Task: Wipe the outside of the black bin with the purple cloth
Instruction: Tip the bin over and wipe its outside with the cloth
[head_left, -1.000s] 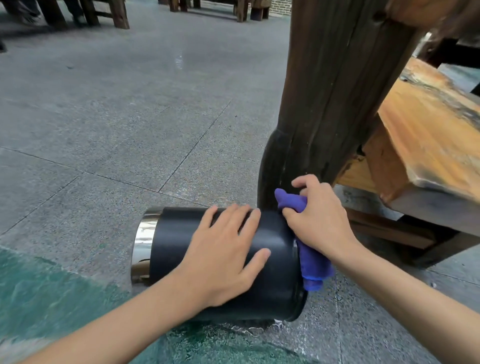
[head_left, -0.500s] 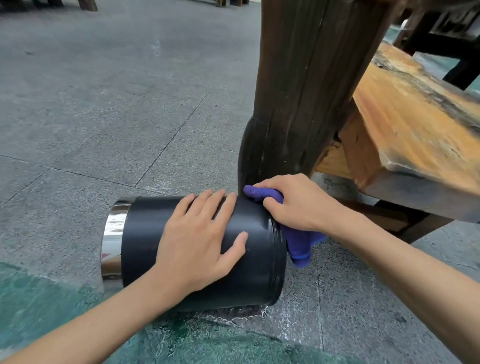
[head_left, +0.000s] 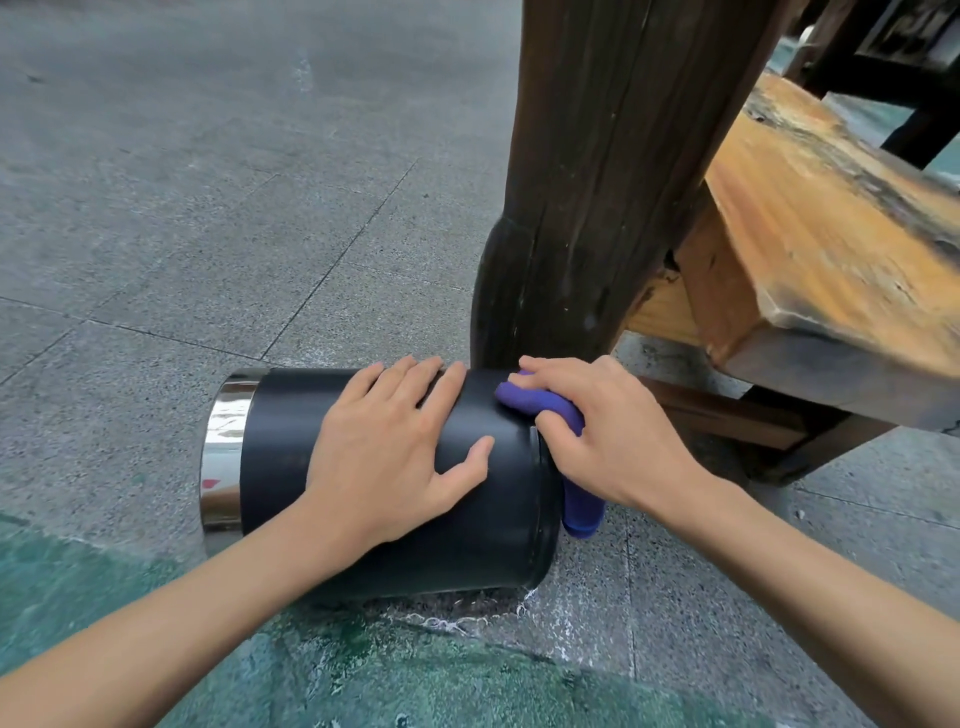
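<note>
The black bin (head_left: 291, 457) lies on its side on the stone floor, its shiny chrome rim (head_left: 223, 452) pointing left. My left hand (head_left: 389, 452) rests flat on the bin's upper side, fingers spread, holding nothing. My right hand (head_left: 608, 436) grips the bunched purple cloth (head_left: 535, 402) and presses it on the bin's top near its right end. A tail of the cloth hangs down past the bin's right end, close to the floor.
A thick dark wooden post (head_left: 587, 182) stands directly behind the bin's right end. An orange-brown wooden bench slab (head_left: 831, 234) juts out to the right, with a dark rail beneath. Grey stone tiles (head_left: 208, 208) stretch left and beyond; a green painted patch (head_left: 363, 675) lies near me.
My right hand has slid the purple cloth from the bin's right end up onto its top surface. My left hand stays flat on the bin. The view has shifted.
</note>
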